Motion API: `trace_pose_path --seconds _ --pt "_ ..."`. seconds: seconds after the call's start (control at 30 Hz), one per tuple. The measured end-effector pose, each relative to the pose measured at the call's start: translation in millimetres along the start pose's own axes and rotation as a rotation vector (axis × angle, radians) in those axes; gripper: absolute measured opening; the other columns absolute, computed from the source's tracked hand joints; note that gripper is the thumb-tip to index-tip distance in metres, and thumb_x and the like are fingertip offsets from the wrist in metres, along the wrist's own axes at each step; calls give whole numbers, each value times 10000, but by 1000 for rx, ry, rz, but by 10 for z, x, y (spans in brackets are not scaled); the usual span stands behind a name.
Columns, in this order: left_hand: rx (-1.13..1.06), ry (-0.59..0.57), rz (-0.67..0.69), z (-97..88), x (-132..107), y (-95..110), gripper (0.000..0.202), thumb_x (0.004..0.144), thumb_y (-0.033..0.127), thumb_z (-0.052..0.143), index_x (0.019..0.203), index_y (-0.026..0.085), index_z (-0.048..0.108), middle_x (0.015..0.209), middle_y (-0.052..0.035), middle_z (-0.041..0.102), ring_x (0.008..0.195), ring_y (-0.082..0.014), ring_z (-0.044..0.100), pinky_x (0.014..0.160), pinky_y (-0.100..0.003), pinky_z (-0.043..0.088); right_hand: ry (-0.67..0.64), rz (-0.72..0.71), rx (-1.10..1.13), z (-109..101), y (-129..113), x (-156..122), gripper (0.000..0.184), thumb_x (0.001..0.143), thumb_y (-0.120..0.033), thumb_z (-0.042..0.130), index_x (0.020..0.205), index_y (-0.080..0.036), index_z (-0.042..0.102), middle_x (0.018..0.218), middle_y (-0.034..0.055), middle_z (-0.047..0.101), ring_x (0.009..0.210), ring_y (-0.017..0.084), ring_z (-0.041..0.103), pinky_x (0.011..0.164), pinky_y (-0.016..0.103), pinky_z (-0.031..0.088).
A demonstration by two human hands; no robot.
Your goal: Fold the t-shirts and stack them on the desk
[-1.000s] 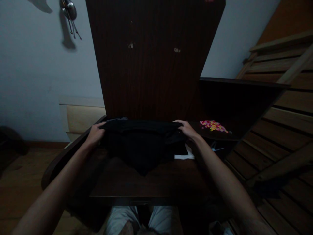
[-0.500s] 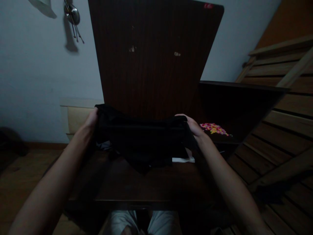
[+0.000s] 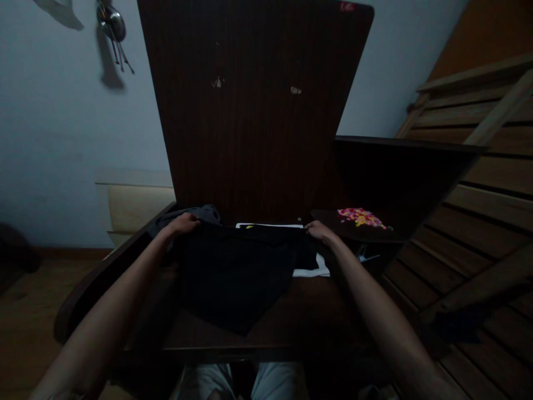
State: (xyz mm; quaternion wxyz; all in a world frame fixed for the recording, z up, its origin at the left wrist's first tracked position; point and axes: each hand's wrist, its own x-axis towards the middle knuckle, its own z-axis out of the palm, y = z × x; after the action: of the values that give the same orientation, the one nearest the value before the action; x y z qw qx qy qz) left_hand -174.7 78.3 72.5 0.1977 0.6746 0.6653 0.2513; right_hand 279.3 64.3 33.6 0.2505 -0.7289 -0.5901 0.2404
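A black garment (image 3: 235, 272) lies spread on a dark wooden table (image 3: 300, 322), its lower point hanging toward me. My left hand (image 3: 183, 223) grips its far left corner, fingers closed on the cloth. At the far right corner my right hand (image 3: 317, 229) pinches the same edge. Both hands rest low, at the table's back. A grey cloth (image 3: 204, 213) bunches just behind my left hand. A white item (image 3: 270, 225) with a yellow mark shows behind the garment's far edge.
A tall dark wooden panel (image 3: 254, 105) stands upright behind the table. White fabric (image 3: 310, 269) lies under the garment's right side. Pink and yellow small pieces (image 3: 360, 216) sit on a dark shelf at right. Wooden slats (image 3: 478, 211) fill the right. Utensils (image 3: 112, 28) hang on the wall.
Both hands have lowered the black garment from mid-air onto the table and moved it farther back; it now lies flatter and more spread out.
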Motion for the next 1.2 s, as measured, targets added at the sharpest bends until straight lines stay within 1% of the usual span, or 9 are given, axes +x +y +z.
trace_pose_path --seconds 0.1,0.23,0.4,0.53,0.6,0.7,0.87,1.07,1.2 --pt "110 -1 38 88 16 -78 196 715 314 558 712 178 698 736 -50 723 807 -264 702 735 -322 565 49 -2 -49 171 151 68 180 738 -68 552 786 -116 720 746 74 719 688 165 667 599 203 463" --pt "326 103 198 101 14 -60 290 801 233 491 955 163 727 958 -98 737 955 -274 681 869 -345 527 100 -68 -109 268 188 143 329 727 -7 510 920 -148 736 993 107 739 963 201 680 795 225 477" --pt "693 179 611 269 -115 24 363 824 86 436 1045 148 718 1096 -171 679 1047 -293 616 934 -413 483 24 -466 -364 471 132 149 468 734 -39 593 1171 -183 679 1238 103 669 1201 231 573 1023 304 407" --pt "809 119 694 425 -219 87 321 835 98 450 1004 131 721 1048 -198 684 1044 -328 609 916 -465 469 -91 -578 -531 648 95 129 286 854 -188 606 1128 -194 689 1173 110 692 1131 246 609 979 331 433" --pt "771 102 662 450 -235 124 292 878 166 441 981 126 711 1022 -192 695 1023 -321 621 909 -446 467 -114 -587 -537 682 66 142 219 904 -200 557 1070 -191 701 1127 111 708 1085 235 633 938 311 441" --pt "611 108 461 420 -212 188 374 960 308 355 1020 147 687 975 -144 719 943 -272 663 855 -369 487 -54 -518 -440 655 -9 201 219 940 -182 502 1037 -178 698 1084 105 723 1024 208 657 880 268 447" --pt "588 191 100 396 -113 272 474 938 473 381 1113 145 674 1044 -193 715 984 -343 676 809 -395 502 83 -207 -378 588 -144 294 249 975 -292 480 1075 -206 691 1120 91 721 1053 196 660 826 235 450" --pt "634 202 32 516 -112 266 541 914 519 417 1185 98 621 1064 -255 693 1004 -395 663 797 -436 498 40 -55 -461 699 -121 278 327 919 -430 567 1087 -181 695 1153 147 700 1066 252 663 795 278 484" --pt "589 162 7 426 -145 153 596 874 610 429 1118 112 648 1060 -251 693 1002 -398 663 784 -430 505 -88 -39 -439 644 -24 324 435 832 -459 677 1138 -150 673 1161 151 694 1034 249 672 791 283 510"
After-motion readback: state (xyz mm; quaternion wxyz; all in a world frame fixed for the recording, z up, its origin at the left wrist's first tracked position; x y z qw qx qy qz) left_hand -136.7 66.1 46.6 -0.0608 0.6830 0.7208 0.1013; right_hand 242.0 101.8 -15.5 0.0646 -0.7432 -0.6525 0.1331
